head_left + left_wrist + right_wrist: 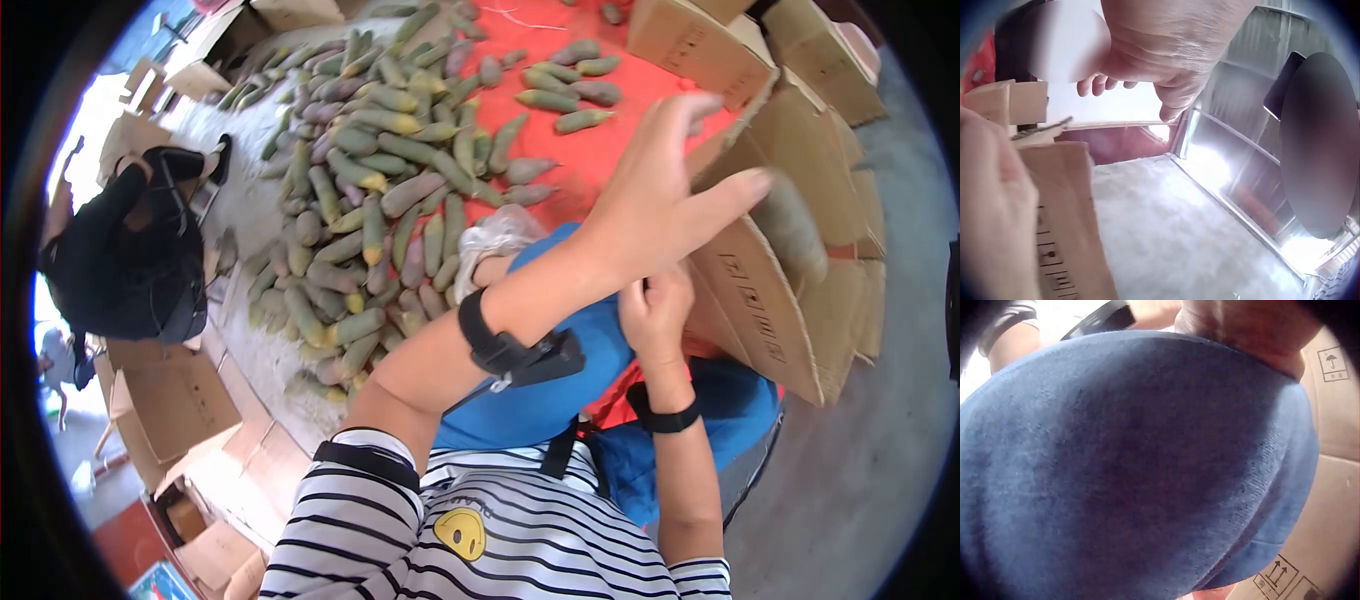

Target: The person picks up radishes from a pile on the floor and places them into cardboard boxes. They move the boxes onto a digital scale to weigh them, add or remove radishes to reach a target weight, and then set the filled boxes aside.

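Note:
My left hand (655,200) reaches over an open cardboard carton (765,300), fingers spread and thumb extended. Just beyond the thumb, a blurred greenish radish (795,230) is inside the carton's opening, apart from the hand. In the left wrist view, the palm and fingers of the left hand (1154,62) hold nothing. Below it, my right hand (660,315) is bent in by the blue-clad knee (570,370), beside the carton's near wall. Its fingertips are hidden, and I cannot tell if it grips anything. Blue cloth (1129,469) covers most of the right wrist view.
A big heap of green radishes (380,180) spreads over the floor to the left, with several more on the red sheet (590,150). More cartons (700,50) stand at the back right. Across the heap is a person in black (130,260), near open boxes (180,400).

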{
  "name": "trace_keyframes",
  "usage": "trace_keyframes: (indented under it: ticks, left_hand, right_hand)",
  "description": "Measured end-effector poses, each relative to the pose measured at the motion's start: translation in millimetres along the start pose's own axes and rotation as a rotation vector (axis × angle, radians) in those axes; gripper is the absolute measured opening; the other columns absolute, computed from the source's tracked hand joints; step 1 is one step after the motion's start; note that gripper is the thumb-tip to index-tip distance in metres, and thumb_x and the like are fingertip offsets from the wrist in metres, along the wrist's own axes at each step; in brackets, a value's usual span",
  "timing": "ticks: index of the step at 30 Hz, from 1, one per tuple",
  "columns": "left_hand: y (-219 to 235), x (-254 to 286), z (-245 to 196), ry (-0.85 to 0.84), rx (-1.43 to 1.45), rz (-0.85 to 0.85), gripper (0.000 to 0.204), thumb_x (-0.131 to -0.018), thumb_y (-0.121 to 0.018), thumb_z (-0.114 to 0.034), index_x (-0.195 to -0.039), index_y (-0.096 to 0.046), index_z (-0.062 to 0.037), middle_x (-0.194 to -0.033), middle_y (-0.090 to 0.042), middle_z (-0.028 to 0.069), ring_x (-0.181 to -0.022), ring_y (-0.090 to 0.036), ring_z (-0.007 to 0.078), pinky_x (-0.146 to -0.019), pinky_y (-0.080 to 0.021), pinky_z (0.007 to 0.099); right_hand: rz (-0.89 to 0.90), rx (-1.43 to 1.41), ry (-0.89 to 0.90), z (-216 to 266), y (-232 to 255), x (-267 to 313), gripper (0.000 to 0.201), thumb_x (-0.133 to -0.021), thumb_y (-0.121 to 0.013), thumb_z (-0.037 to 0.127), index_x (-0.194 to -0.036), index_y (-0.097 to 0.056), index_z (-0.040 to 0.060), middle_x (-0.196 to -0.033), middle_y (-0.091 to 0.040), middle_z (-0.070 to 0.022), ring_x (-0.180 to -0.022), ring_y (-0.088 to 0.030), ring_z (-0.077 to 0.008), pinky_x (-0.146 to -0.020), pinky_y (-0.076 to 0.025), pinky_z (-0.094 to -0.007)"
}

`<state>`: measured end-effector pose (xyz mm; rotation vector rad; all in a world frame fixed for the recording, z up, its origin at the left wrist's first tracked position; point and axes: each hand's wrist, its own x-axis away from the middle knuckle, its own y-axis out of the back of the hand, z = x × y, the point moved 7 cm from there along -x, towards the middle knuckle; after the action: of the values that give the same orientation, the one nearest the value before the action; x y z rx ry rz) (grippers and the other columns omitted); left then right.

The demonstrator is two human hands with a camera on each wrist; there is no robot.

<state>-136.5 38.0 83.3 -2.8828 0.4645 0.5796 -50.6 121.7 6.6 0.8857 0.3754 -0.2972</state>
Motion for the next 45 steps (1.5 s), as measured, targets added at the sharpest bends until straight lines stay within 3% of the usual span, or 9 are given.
trace_keyframes:
  ticks: [3,6,9,16,23,30,34,40,45]
  left_hand:
    - [86.1,93.6,126.6,0.211,-0.267,-0.034,0.049,-0.087,-0.070,-0.026,-0.125,-0.052,0.0008,-0.125,-0.056,0.0147,-0.116,-0.055,0.0238,-0.097,-0.046,0.0376]
    - [171.8,201.6,189.5,0.539,-0.723,0.068,0.043,-0.079,-0.070,-0.027,-0.111,-0.059,-0.0020,-0.108,-0.061,0.0232,-0.105,-0.056,0.0383,-0.090,-0.045,0.0435]
    - [252.2,304.9,229.8,0.907,-1.228,0.247,0.045,-0.075,-0.072,-0.025,-0.109,-0.055,-0.0019,-0.117,-0.055,0.0188,-0.113,-0.051,0.0388,-0.095,-0.043,0.0465]
    - [349.7,392.0,268.6,0.886,-1.728,0.473,0.052,-0.086,-0.059,-0.013,-0.136,-0.042,-0.0085,-0.127,-0.050,0.0121,-0.124,-0.044,0.0320,-0.098,-0.040,0.0502]
    - [355.5,378.6,290.4,1.157,-1.665,0.578,0.040,-0.087,-0.060,-0.010,-0.125,-0.050,-0.0093,-0.120,-0.053,0.0138,-0.117,-0.050,0.0321,-0.093,-0.043,0.0474]
    - [330.2,383.1,251.2,0.991,-1.628,0.492,0.045,-0.075,-0.066,-0.004,-0.118,-0.054,-0.0106,-0.117,-0.054,0.0129,-0.109,-0.051,0.0311,-0.087,-0.045,0.0440]
    - [286.3,382.0,214.7,0.564,-1.563,0.324,0.055,-0.071,-0.071,-0.008,-0.123,-0.052,-0.0091,-0.122,-0.052,0.0123,-0.110,-0.050,0.0322,-0.090,-0.043,0.0429]
    - [249.7,314.1,193.9,0.588,-1.186,0.021,0.068,-0.069,-0.078,-0.011,-0.129,-0.047,-0.0013,-0.118,-0.055,0.0197,-0.109,-0.053,0.0396,-0.099,-0.041,0.0436]
    - [249.5,230.8,137.9,0.458,-0.402,-0.378,0.061,-0.083,-0.069,-0.002,-0.137,-0.039,0.0039,-0.131,-0.048,0.0124,-0.120,-0.049,0.0234,-0.102,-0.039,0.0354]
  right_hand:
    - [0.018,-0.030,0.078,4.6,-0.3,-3.4,0.011,-0.082,-0.056,0.004,-0.086,-0.067,0.0029,-0.096,-0.068,-0.0122,-0.093,-0.062,-0.0306,-0.085,-0.048,-0.0389]
    - [0.054,-0.019,0.060,3.1,-3.4,-4.3,0.012,-0.082,-0.056,0.005,-0.086,-0.067,0.0026,-0.095,-0.069,-0.0116,-0.095,-0.062,-0.0304,-0.087,-0.048,-0.0390]
    - [0.076,-0.020,0.049,6.4,-6.0,-6.8,0.012,-0.083,-0.056,0.004,-0.087,-0.067,0.0022,-0.095,-0.068,-0.0119,-0.096,-0.062,-0.0311,-0.087,-0.047,-0.0396]
    - [0.123,0.035,0.037,16.6,-12.2,-11.1,0.013,-0.084,-0.055,0.004,-0.088,-0.067,0.0015,-0.097,-0.068,-0.0130,-0.097,-0.062,-0.0321,-0.089,-0.047,-0.0403]
    - [0.138,0.041,0.031,18.0,-14.2,-13.3,0.013,-0.084,-0.055,0.003,-0.088,-0.066,0.0014,-0.098,-0.068,-0.0129,-0.099,-0.062,-0.0325,-0.089,-0.048,-0.0407]
    - [0.126,0.017,0.037,21.3,-15.1,-14.5,0.012,-0.084,-0.055,0.003,-0.087,-0.066,0.0011,-0.097,-0.068,-0.0133,-0.098,-0.062,-0.0326,-0.089,-0.047,-0.0408]
    - [0.093,0.012,0.063,23.5,-11.5,-15.1,0.011,-0.082,-0.056,0.004,-0.085,-0.066,0.0020,-0.094,-0.067,-0.0130,-0.095,-0.062,-0.0319,-0.087,-0.048,-0.0407]
    - [-0.039,-0.016,0.071,12.8,-2.0,-7.9,0.008,-0.075,-0.061,0.010,-0.079,-0.065,0.0061,-0.089,-0.067,-0.0089,-0.090,-0.063,-0.0295,-0.080,-0.050,-0.0412]
    - [-0.121,-0.026,0.047,7.5,10.2,-4.7,0.006,-0.076,-0.061,0.011,-0.077,-0.062,0.0047,-0.084,-0.065,-0.0096,-0.085,-0.061,-0.0306,-0.077,-0.050,-0.0409]
